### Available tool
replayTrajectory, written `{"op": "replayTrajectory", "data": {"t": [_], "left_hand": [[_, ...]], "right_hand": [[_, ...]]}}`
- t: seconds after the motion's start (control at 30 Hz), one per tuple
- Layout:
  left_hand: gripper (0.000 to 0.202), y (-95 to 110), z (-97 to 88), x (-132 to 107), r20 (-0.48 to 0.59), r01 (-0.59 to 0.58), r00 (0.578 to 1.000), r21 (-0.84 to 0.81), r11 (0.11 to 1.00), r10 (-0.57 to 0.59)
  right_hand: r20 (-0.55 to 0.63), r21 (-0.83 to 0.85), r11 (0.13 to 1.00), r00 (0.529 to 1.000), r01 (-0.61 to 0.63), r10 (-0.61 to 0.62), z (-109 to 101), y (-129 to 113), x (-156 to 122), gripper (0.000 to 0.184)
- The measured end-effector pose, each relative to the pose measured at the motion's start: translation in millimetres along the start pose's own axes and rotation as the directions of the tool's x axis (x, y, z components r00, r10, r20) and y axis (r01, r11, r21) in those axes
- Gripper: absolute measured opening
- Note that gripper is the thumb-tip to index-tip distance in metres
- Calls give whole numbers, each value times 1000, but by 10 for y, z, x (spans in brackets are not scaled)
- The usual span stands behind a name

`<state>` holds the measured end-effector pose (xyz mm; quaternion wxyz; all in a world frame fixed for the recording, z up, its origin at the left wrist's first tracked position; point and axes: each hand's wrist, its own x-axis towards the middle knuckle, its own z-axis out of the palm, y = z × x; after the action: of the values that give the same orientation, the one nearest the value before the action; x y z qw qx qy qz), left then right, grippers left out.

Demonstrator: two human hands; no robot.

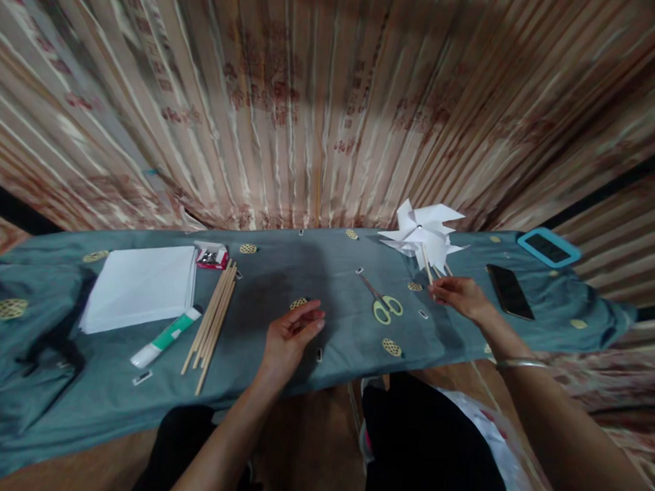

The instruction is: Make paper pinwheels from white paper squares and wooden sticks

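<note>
At the right rear of the table, my right hand [456,293] pinches the wooden stick of a white paper pinwheel [426,234]. More stick ends show beneath the paper blades, and the blades overlap so that I cannot tell how many pinwheels lie there. My left hand [292,334] hovers over the table's middle, fingers loosely curled and apart, with nothing in it. Between the two hands lie scissors [382,302] with yellow-green handles. Left of my left hand is a bundle of wooden sticks [214,320].
A stack of white paper [141,284], a green-and-white glue tube [166,337] and a small red box [212,256] of metal pieces lie at the left. A dark phone [510,291] and a blue-framed device [549,247] lie at the right. Patterned curtain [311,114] hangs behind the cloth-covered table [345,340].
</note>
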<state>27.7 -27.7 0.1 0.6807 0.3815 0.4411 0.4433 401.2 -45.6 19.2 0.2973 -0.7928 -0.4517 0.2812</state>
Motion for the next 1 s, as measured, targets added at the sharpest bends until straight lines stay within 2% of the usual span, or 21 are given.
{"op": "replayTrajectory", "data": {"t": [0.2, 0.43, 0.67, 0.83, 1.0], "left_hand": [[43, -7, -12, 5, -2, 11, 1000, 18, 1000, -11], [43, -7, -29, 12, 6, 17, 1000, 39, 999, -17], [39, -18, -33, 14, 6, 30, 1000, 18, 999, -30], [39, -33, -57, 2, 22, 19, 1000, 50, 999, -20], [39, -42, -96, -33, 39, 18, 999, 36, 999, -19]], "right_hand": [[76, -66, 996, 995, -67, 72, 50, 150, 160, 20], [138, -147, 987, 987, -63, 83, 106, 201, 294, 30], [129, -244, 967, 985, -78, 112, 133, 202, 349, 33], [126, -287, 952, 982, -102, 143, 157, 138, 343, 29], [103, -365, 927, 986, -84, 130, 203, 44, 321, 39]]}}
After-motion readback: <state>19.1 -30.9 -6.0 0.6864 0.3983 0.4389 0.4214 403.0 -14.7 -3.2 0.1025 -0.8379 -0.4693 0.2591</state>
